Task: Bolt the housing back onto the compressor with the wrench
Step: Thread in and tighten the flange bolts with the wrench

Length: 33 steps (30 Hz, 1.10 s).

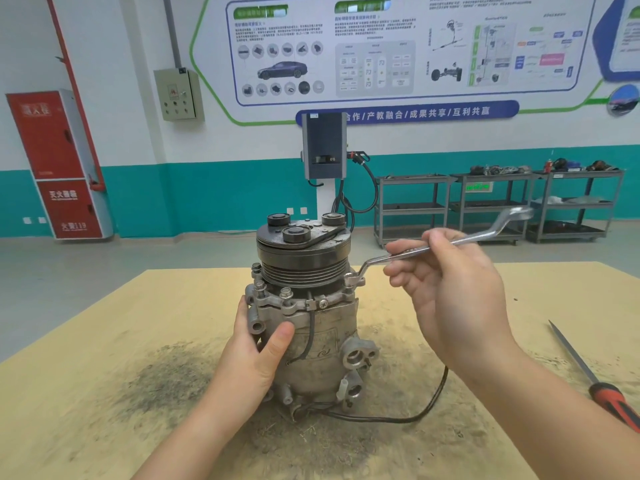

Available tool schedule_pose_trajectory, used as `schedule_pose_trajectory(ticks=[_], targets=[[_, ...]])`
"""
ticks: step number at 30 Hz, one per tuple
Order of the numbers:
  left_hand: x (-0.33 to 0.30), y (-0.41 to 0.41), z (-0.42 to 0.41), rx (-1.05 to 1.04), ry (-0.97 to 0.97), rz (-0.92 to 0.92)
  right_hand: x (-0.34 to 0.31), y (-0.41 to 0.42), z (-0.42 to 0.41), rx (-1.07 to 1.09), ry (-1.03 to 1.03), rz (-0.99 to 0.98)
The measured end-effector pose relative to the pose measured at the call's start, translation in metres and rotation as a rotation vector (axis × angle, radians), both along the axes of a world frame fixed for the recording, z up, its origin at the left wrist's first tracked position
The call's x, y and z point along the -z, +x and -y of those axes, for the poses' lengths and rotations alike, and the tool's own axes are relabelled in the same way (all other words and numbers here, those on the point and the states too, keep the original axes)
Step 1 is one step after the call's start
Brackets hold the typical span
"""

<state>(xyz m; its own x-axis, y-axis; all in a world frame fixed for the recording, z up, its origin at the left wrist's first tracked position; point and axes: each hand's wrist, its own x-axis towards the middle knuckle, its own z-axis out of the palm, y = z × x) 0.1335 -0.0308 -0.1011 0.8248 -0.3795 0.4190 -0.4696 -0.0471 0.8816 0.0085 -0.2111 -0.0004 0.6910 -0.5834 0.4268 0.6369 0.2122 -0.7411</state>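
A grimy metal compressor (325, 327) stands upright on the wooden table (86, 393), its black pulley on top. The housing flange (277, 303) below the pulley carries several bolts (286, 292). My left hand (256, 355) grips the compressor body from the left, thumb across its front. My right hand (453, 292) holds the shaft of a silver ring wrench (485, 237), thumb on top and fingers beneath. The wrench's lower ring end sits over a bolt on the flange's right side (354, 280); its other end points up and to the right.
A black cable (429, 400) loops from the compressor's base across the table to the right. A red-and-black-handled screwdriver or file (588, 372) lies at the table's right edge. Dark grime stains the tabletop left of the compressor. Shelf carts and a charger stand far behind.
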Motion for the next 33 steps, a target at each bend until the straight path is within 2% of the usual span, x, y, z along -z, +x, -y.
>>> schedule_pose_trajectory(ticks=[3, 6, 15, 17, 20, 21, 22, 24, 29, 33], targets=[[0.0, 0.0, 0.0, 0.0, -0.003, 0.002, 0.004, 0.006, 0.004, -0.076, 0.165, -0.001], [0.0, 0.0, 0.0, -0.001, -0.005, 0.001, 0.01, 0.01, 0.006, -0.083, 0.182, 0.041], [-0.001, -0.001, -0.001, 0.02, -0.006, 0.003, 0.037, 0.017, -0.001, 0.113, -0.172, 0.256], [-0.001, -0.001, -0.001, 0.022, -0.014, 0.001, 0.044, 0.017, -0.006, 0.243, -0.409, 0.372], [0.0, -0.001, -0.001, 0.02, -0.031, 0.005, 0.052, 0.015, -0.01, 0.44, -1.061, 0.508], [0.0, -0.001, -0.001, 0.018, -0.038, 0.007, 0.052, 0.014, -0.01, 0.491, -1.227, 0.537], [0.0, -0.001, 0.0, 0.015, -0.041, 0.011, 0.051, 0.013, -0.01, 0.505, -1.305, 0.571], [-0.001, -0.001, 0.0, 0.007, -0.025, 0.018, 0.045, 0.009, -0.015, 0.415, -1.187, 0.587], [0.0, 0.0, -0.001, 0.01, 0.013, 0.011, 0.028, 0.004, -0.018, 0.251, -0.421, 0.348], [-0.001, -0.002, -0.001, 0.022, 0.008, 0.012, 0.026, 0.007, -0.008, 0.147, -0.091, 0.179]])
